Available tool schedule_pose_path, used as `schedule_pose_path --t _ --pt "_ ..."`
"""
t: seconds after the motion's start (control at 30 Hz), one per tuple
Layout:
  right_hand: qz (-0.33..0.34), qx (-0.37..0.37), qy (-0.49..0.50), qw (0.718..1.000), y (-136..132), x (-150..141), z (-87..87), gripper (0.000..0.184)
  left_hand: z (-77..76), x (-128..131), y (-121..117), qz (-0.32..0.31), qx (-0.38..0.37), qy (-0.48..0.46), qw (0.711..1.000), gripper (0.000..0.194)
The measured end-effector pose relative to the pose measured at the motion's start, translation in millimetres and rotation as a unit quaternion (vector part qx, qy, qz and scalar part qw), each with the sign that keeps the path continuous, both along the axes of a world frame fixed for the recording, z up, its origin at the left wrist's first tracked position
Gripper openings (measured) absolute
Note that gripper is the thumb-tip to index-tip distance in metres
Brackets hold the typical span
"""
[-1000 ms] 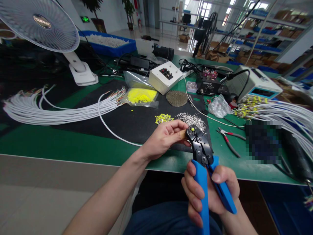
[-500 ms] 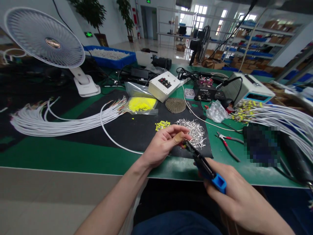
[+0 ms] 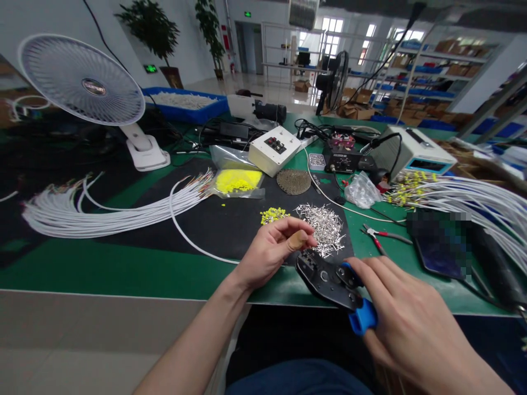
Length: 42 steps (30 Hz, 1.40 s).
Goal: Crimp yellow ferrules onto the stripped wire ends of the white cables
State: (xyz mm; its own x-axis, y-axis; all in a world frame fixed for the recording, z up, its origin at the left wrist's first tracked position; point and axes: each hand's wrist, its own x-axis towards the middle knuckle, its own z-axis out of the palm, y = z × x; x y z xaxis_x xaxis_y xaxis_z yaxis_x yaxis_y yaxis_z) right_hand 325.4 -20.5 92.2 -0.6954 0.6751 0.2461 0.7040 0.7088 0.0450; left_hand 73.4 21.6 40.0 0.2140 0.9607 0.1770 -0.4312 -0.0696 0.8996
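Note:
My right hand (image 3: 405,323) grips the blue handles of a black crimping tool (image 3: 329,277), which lies tilted over the table's front edge with its head pointing left. Just left of the tool's head, my left hand (image 3: 274,249) is pinched shut, thumb against fingers; what it holds is too small to make out. A white cable (image 3: 193,244) runs from under that hand across the black mat (image 3: 230,211). Behind the hands lie a heap of silver metal terminals (image 3: 323,222) and a small pile of yellow sleeves (image 3: 272,215).
A bundle of white cables (image 3: 102,211) lies at the left, a white desk fan (image 3: 88,90) behind it. A bag of yellow parts (image 3: 237,182), a white switch box (image 3: 274,149), a soldering station (image 3: 348,159) and red-handled pliers (image 3: 381,237) stand around. More cables (image 3: 465,195) lie at the right.
My right hand has tipped the crimping tool from upright down to nearly flat and lowered it to the table's edge. My left hand has stayed pinched beside the tool's head.

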Motion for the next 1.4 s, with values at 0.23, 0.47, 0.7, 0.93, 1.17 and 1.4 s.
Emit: schedule_pose_path --t 0.23,0.47,0.7,0.93,1.17,1.4 --pt "-0.005 0.023 -0.021 0.999 3.8 2.4 0.1 0.068 4.7 -8.2 -1.0 -0.003 0.014 0.029 0.999 0.013" --pt "-0.009 0.015 -0.057 0.998 13.4 5.3 2.7 0.064 41.9 -32.6 -1.9 -0.068 0.108 0.306 0.943 0.012" --pt "0.015 0.033 -0.067 0.997 23.6 6.8 -0.5 0.051 64.1 -31.7 -1.8 -0.088 0.238 0.436 0.863 0.011" --pt "0.015 0.021 -0.056 0.998 22.3 9.6 -4.6 0.049 63.6 -29.2 -4.4 -0.084 0.252 0.445 0.855 0.01" --pt "-0.009 0.122 -0.022 0.992 23.7 17.0 -7.2 0.056 47.5 -24.3 -26.6 0.016 0.081 0.324 0.942 0.022" --pt "0.035 0.162 0.036 0.986 21.3 20.7 -7.8 0.053 30.3 -4.4 -41.0 -0.04 0.128 0.277 0.951 0.081"
